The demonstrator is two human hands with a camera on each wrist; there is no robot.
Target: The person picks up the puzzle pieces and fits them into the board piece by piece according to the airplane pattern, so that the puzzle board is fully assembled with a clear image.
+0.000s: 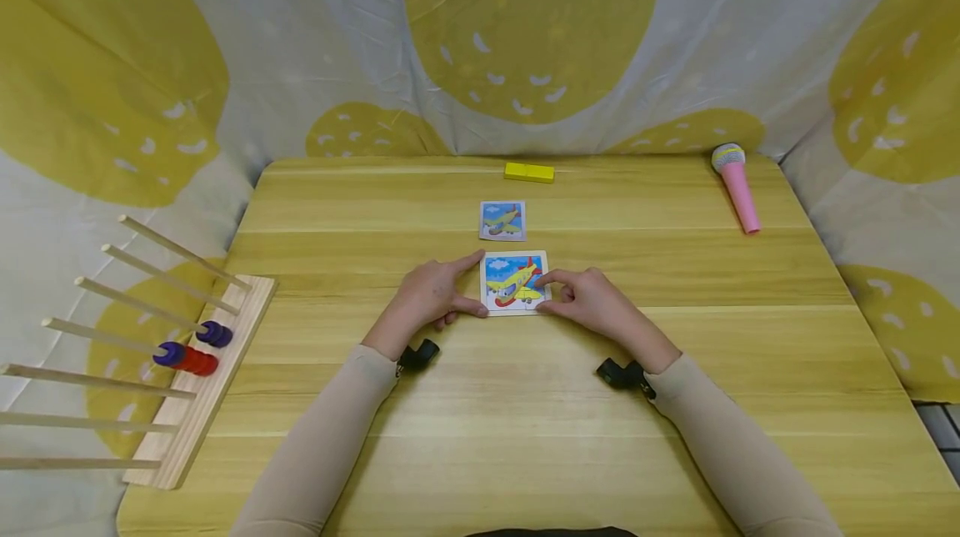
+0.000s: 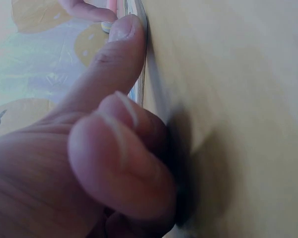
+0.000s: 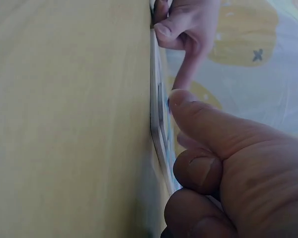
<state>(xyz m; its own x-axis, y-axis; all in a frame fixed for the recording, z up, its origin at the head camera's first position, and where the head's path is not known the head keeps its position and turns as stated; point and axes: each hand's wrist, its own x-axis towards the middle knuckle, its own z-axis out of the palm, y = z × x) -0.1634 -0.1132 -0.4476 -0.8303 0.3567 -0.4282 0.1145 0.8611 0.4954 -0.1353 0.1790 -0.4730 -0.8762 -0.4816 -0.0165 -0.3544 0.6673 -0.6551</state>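
Observation:
A square jigsaw puzzle (image 1: 516, 284) with a yellow cartoon airplane lies in its pale tray at the middle of the table. Along its left side my left hand (image 1: 432, 293) steadies the tray, index fingertip at the upper left corner and thumb at the lower left; the other fingers are curled under. My right hand (image 1: 588, 297) has index finger and thumb on a lower right puzzle piece (image 1: 534, 295). In the right wrist view the thumb (image 3: 203, 116) touches the puzzle's top, where one piece edge (image 3: 162, 111) stands slightly raised. Just behind lies a matching airplane picture card (image 1: 502, 221).
A yellow block (image 1: 529, 173) lies near the table's back edge. At the back right is a pink toy microphone (image 1: 738, 191). On the left stands a wooden peg rack (image 1: 217, 387) with red rings (image 1: 198, 361) and purple rings (image 1: 214, 333). Patterned cloth hangs around the table.

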